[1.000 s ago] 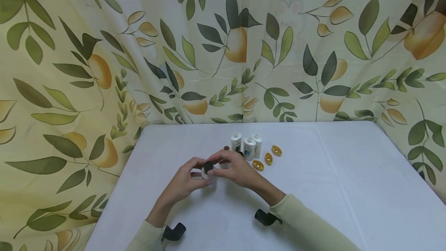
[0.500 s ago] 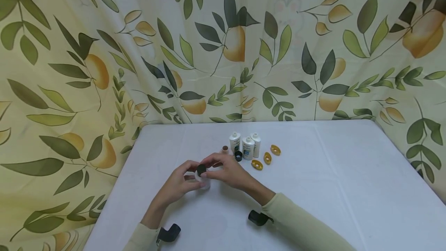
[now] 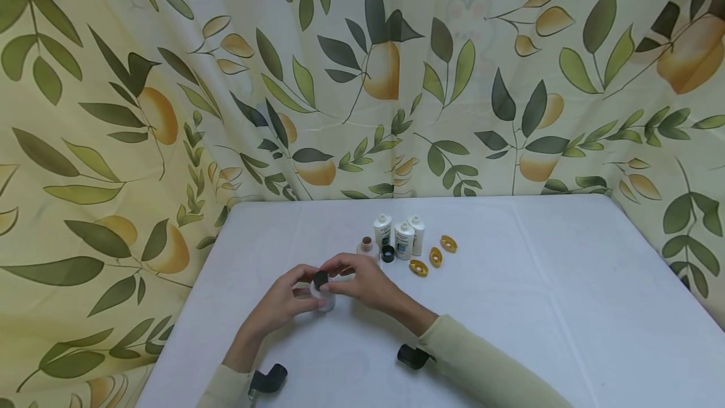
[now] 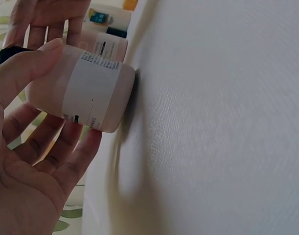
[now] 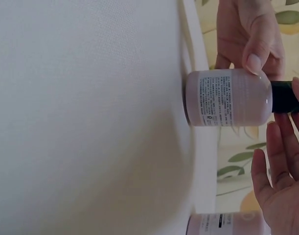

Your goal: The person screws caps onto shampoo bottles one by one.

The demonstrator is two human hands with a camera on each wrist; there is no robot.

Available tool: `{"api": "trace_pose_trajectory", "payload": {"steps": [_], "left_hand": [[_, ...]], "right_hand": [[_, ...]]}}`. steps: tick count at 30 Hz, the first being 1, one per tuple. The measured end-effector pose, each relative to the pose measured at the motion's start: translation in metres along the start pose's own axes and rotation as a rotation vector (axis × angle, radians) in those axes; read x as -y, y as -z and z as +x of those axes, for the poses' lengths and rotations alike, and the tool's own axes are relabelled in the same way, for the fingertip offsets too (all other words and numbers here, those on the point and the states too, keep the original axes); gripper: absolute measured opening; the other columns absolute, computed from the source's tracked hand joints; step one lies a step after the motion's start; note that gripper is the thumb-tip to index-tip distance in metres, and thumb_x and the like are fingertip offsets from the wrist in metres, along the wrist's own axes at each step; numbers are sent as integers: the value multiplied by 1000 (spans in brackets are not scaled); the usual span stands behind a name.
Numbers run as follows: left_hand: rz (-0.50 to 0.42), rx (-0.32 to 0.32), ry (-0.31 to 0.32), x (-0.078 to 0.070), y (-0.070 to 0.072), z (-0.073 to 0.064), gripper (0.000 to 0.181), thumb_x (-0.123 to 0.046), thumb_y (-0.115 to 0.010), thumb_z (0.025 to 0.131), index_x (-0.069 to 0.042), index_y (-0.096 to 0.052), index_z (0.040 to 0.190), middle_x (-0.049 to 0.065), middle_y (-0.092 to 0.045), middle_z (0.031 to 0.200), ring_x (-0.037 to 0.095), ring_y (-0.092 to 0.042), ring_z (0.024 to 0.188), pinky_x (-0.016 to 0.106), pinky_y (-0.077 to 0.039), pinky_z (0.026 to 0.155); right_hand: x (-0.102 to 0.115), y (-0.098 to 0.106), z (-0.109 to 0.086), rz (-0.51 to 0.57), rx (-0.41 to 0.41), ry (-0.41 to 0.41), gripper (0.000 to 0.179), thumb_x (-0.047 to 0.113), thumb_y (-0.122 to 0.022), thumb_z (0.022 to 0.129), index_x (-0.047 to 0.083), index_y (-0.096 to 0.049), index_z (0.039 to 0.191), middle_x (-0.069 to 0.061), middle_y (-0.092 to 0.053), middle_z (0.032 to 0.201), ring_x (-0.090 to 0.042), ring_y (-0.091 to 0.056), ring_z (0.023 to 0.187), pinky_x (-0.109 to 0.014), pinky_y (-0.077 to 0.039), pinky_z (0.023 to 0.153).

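Note:
A pale pink bottle with a white printed label stands nearly upright, its base on or just above the tabletop; I cannot tell which. My left hand holds its body, the thumb on one side and the fingers on the other. The black cap on its neck is pinched between the thumb and fingers of my right hand. Just behind the right hand is a second pink bottle with a brown open top. Beside that one lies a loose black cap.
Three white bottles with narrow nozzles, a left one, a front one and a right one, stand close together farther back. To their right lie three yellow oval rings on the white table. A patterned curtain hangs behind.
Both hands have carried the capped bottle left and lowered it towards the table. The second pink bottle and the loose black cap have come into fuller sight.

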State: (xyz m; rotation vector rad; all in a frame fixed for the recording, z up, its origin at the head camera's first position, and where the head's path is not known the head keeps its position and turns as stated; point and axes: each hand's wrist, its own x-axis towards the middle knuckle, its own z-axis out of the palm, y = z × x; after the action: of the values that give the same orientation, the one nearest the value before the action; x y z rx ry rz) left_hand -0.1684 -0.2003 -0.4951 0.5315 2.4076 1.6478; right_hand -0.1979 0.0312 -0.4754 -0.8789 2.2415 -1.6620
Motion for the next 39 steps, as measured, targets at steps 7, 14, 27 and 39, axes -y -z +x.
{"api": "trace_pose_trajectory", "payload": {"steps": [7,14,27,39], "left_hand": [[3,15,4,3,6,-3,51,-21,-87,82,-15,-61,125,3,-63,124,22,-58,119,34,-54,101],[15,27,25,7,14,-6,50,-22,-86,82,-16,-62,126,3,-64,125,22,-58,119,34,-54,101],[-49,68,4,13,23,-9,51,-10,-84,84,-8,-60,129,9,-62,126,18,-60,118,30,-55,99],[-62,86,-8,14,23,-6,52,-8,-80,87,-4,-56,133,15,-59,130,22,-57,122,30,-53,103]], "right_hand": [[0,-6,4,10,-13,6,29,25,-81,88,21,-72,115,9,-71,111,-16,-65,106,-45,-52,102],[-3,-14,10,25,-25,19,29,26,-82,87,21,-72,113,8,-71,110,-19,-65,105,-46,-52,101],[0,-23,14,-35,-15,9,27,28,-81,88,24,-72,114,15,-71,108,-16,-67,103,-35,-54,98],[7,-1,8,-94,-9,-52,29,31,-77,92,19,-71,118,8,-71,113,-15,-66,105,-42,-53,100]]}}
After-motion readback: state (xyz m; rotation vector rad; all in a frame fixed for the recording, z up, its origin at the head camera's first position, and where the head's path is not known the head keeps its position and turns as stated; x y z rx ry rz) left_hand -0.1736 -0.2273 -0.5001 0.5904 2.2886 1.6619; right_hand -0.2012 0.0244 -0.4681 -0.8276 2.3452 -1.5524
